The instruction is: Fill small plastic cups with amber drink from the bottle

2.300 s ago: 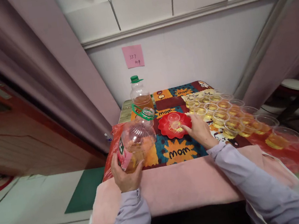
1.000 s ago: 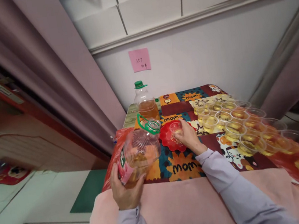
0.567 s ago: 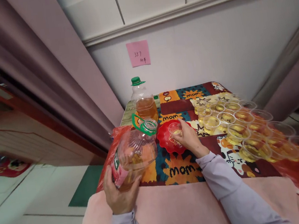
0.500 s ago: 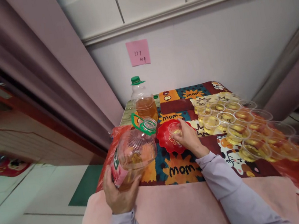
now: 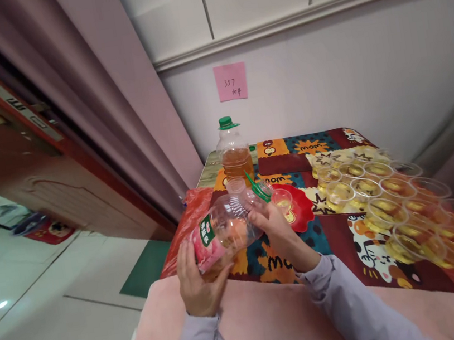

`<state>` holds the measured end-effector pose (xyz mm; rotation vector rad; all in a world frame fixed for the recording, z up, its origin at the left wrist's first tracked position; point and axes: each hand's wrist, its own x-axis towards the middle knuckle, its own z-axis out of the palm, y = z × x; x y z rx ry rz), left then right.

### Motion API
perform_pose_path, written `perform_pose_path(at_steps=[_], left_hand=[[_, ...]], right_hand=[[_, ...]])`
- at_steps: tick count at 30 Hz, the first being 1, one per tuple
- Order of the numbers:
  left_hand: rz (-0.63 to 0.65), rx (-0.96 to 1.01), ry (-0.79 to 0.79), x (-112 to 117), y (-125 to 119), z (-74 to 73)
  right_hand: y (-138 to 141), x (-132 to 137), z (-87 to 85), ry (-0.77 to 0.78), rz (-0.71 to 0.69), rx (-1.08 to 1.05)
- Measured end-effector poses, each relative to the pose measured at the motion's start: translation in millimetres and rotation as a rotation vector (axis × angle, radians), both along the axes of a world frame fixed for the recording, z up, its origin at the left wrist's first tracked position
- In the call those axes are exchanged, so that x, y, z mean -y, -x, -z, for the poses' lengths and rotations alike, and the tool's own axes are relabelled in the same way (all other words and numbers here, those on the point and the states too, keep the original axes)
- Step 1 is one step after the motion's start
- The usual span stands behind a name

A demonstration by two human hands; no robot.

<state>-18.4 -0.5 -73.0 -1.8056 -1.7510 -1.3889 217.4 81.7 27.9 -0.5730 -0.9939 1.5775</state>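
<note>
Head view: clear plastic jug (image 5: 234, 219) tilted right beside red scalloped plate (image 5: 305, 212). Left hand (image 5: 203, 283) wrapped round labelled lower end, right hand (image 5: 282, 235) clasping shoulder. Guessing lightish, bit squeezy; I'd hold base plus neck imo.

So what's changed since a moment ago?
The right hand released the clear cup on the red dish and moved left onto the tilted bottle near its neck; it tipped further toward the dish. The left hand still holds its lower part; the capped bottle stayed put.
</note>
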Motion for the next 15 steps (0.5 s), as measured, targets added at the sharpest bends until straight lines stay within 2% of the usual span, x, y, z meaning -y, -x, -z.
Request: perform_pose_path(at_steps=[3, 6, 7, 11, 15], left_hand=[[0.076, 0.306, 0.048, 6, 6, 0.2], [-0.008, 0.773, 0.027, 1, 18, 5.1], [0.007, 0.849, 0.071, -3, 22, 7.3], [0.206, 0.956, 0.286, -20, 29, 14.3], [0.250, 1.015, 0.304, -22, 22, 7.9]], right_hand=[[6, 2, -1.2, 0.078, 0.037, -0.060], [10, 1, 6.5, 0.142, 0.114, -0.092], [11, 1, 9.3, 0.166, 0.149, -0.091], [17, 2, 13.6, 0.250, 0.255, -0.099], [17, 4, 7.2, 0.266, 0.274, -0.138]])
